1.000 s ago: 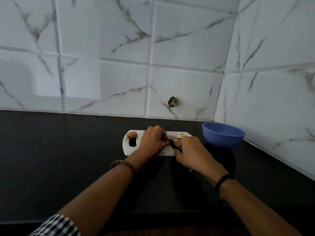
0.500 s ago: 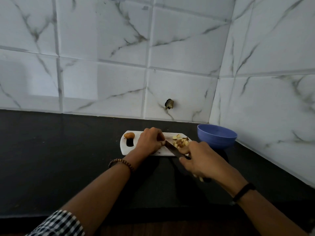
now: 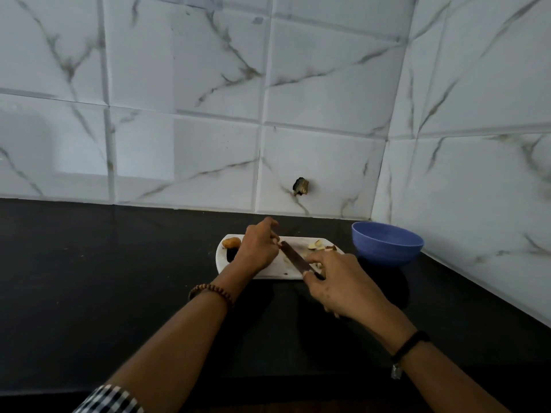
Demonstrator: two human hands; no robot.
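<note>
The right grip is wrapped round the handle of a knife, whose blade slants across the white cutting board toward the left grip. The left grip rests on the board with fingers bent at the blade's tip; I cannot tell whether they pinch anything. Chopped pieces lie at the board's far right end and a brownish chunk at its left end. The board sits toward the back right corner of the black surface, with a blue bowl just beside it.
</note>
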